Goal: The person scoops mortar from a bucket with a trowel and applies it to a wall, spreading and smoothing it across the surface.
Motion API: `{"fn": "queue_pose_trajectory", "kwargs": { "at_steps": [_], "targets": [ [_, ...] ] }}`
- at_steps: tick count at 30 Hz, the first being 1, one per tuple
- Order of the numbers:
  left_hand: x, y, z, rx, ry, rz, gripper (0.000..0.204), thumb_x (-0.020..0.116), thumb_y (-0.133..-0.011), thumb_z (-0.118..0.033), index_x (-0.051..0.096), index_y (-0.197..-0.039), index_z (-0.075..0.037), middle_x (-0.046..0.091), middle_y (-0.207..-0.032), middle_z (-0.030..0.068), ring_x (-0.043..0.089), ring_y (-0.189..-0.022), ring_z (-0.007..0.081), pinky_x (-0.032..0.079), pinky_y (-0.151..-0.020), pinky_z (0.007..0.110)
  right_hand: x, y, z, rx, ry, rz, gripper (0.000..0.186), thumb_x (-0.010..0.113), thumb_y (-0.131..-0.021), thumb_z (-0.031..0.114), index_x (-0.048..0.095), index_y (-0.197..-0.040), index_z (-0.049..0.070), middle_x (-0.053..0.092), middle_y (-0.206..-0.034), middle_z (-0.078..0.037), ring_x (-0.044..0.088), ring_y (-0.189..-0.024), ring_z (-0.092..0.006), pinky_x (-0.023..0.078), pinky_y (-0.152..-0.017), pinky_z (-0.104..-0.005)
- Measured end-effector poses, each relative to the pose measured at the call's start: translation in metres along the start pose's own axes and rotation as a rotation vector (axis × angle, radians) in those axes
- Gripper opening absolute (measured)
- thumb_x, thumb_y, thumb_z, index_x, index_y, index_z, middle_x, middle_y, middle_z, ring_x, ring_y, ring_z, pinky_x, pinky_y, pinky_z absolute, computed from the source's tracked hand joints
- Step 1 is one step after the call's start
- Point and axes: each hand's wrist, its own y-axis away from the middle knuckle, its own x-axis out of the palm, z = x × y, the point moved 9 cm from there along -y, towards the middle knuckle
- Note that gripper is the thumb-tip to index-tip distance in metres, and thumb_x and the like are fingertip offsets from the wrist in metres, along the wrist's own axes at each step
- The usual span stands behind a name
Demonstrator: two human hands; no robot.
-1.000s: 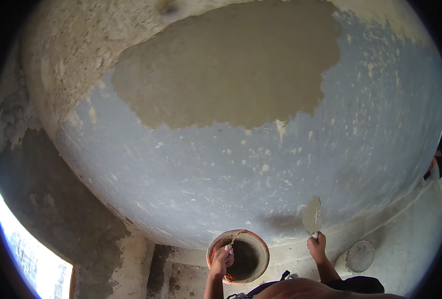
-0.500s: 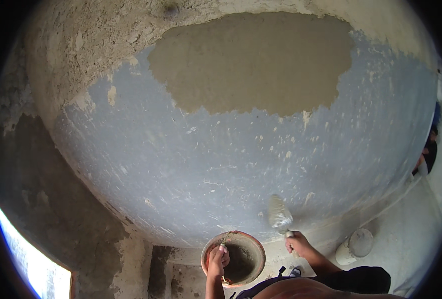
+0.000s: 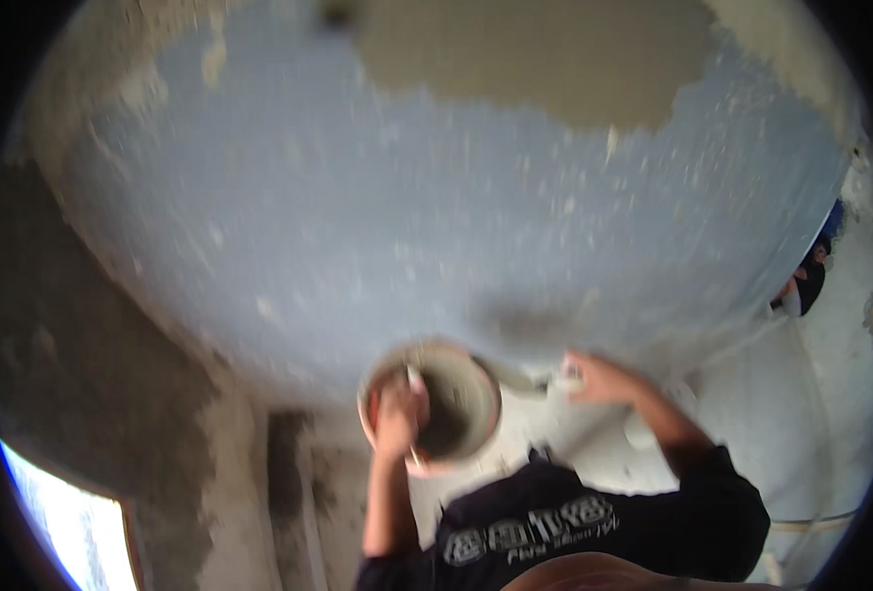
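Note:
My left hand (image 3: 400,404) is closed on the handle of a reddish round bucket (image 3: 486,424) holding grey mixture. To its right, my right hand (image 3: 599,379) grips a trowel (image 3: 520,382) by its pale handle, the blurred blade at the bucket's rim. Above both hands curves a blue-grey surface (image 3: 436,197), scuffed with pale flecks, with a patch of smooth grey-brown plaster (image 3: 535,54) at the top.
A co-worker (image 3: 804,281) in dark clothing is low at the far right. A pale cylindrical container (image 3: 641,429) is partly hidden behind my right arm. A bright opening (image 3: 57,512) lies at the lower left beside a rough dark cement wall (image 3: 111,364).
The trowel has swung down and left from the blue-grey surface to the bucket's rim. The view has shifted, bringing my shirt and both hands higher in the picture.

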Motion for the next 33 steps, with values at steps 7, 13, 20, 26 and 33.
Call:
{"fn": "queue_pose_trajectory", "kwargs": {
  "at_steps": [7,13,20,26,33],
  "targets": [
    [0.035,-0.04,0.006,-0.921,1.164,0.27,0.025,0.046,-0.103,-0.028,0.049,-0.085,-0.01,0.032,-0.063,-0.0068,0.026,-0.051,0.0039,0.02,-0.045,0.023,-0.074,-0.004,0.124,-0.417,0.733,-0.183,0.036,0.072,-0.076,0.013,0.061,-0.11,0.008,0.066,-0.099,-0.017,0.064,-0.092,-0.0363,0.051,-0.078,-0.0452],
    [0.016,-0.036,-0.034,-0.835,1.117,0.331,0.024,0.045,-0.103,-0.023,0.048,-0.084,-0.009,0.031,-0.063,-0.0067,0.023,-0.052,0.0034,0.019,-0.045,0.022,0.002,-0.022,0.169,-0.605,1.05,-0.114,0.011,0.068,-0.075,0.01,0.069,-0.085,0.005,0.067,-0.084,-0.013,0.068,-0.082,-0.0323,0.055,-0.067,-0.042],
    [0.042,-0.022,-0.018,-0.914,1.188,0.345,0.025,0.046,-0.103,-0.022,0.046,-0.081,-0.01,0.03,-0.064,-0.0068,0.022,-0.051,0.0035,0.019,-0.045,0.023,0.113,-0.103,0.148,-0.411,1.322,0.166,0.008,0.063,-0.074,0.005,0.07,-0.077,0.004,0.068,-0.086,-0.012,0.069,-0.078,-0.0266,0.056,-0.067,-0.0343],
    [0.049,-0.015,0.002,-0.894,1.088,0.31,0.027,0.046,-0.103,-0.024,0.046,-0.081,-0.009,0.032,-0.063,-0.0068,0.024,-0.051,0.0031,0.019,-0.045,0.023,0.147,-0.121,0.132,-0.483,1.155,0.311,0.013,0.062,-0.075,0.003,0.071,-0.083,-0.001,0.069,-0.087,-0.016,0.069,-0.081,-0.0283,0.056,-0.07,-0.0361],
    [0.049,0.004,0.023,-0.948,0.986,0.201,0.029,0.047,-0.103,-0.023,0.047,-0.078,-0.01,0.033,-0.063,-0.0068,0.026,-0.052,0.0036,0.02,-0.046,0.023,0.175,-0.121,0.118,-0.498,1.262,0.445,0.015,0.065,-0.076,0.006,0.076,-0.086,0.004,0.073,-0.085,-0.011,0.071,-0.082,-0.0268,0.056,-0.069,-0.0364]
  ]
}}
